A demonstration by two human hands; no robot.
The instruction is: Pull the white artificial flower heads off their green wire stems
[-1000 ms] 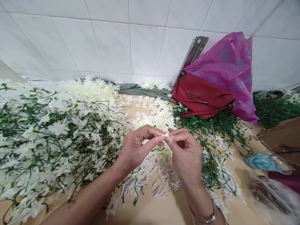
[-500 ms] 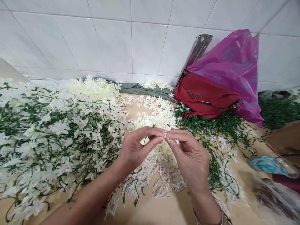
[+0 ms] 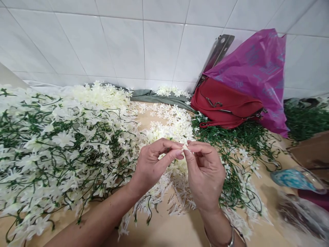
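Over the middle of the table, my left hand (image 3: 154, 164) and my right hand (image 3: 205, 171) meet at their fingertips. Between them is a small white artificial flower piece (image 3: 185, 148), pinched from both sides and mostly covered by the fingers. Below and behind the hands lie loose cream-white petals (image 3: 177, 128), and nearer me a scatter of thin white stamens (image 3: 177, 195). To the left rises a big heap of white artificial flowers on green stems (image 3: 64, 147). Bare green stems (image 3: 233, 140) lie in a pile on the right.
A red handbag (image 3: 226, 103) rests on the green stems, with a purple plastic bag (image 3: 259, 75) behind it. A metal bar (image 3: 218, 51) leans on the tiled wall (image 3: 164, 44). At right are a blue-patterned object (image 3: 293, 180) and a clear plastic bag (image 3: 303, 216).
My right hand has shifted slightly left and turned more upright. The fingertips of both hands remain together on the small white piece. The view has tilted a little.
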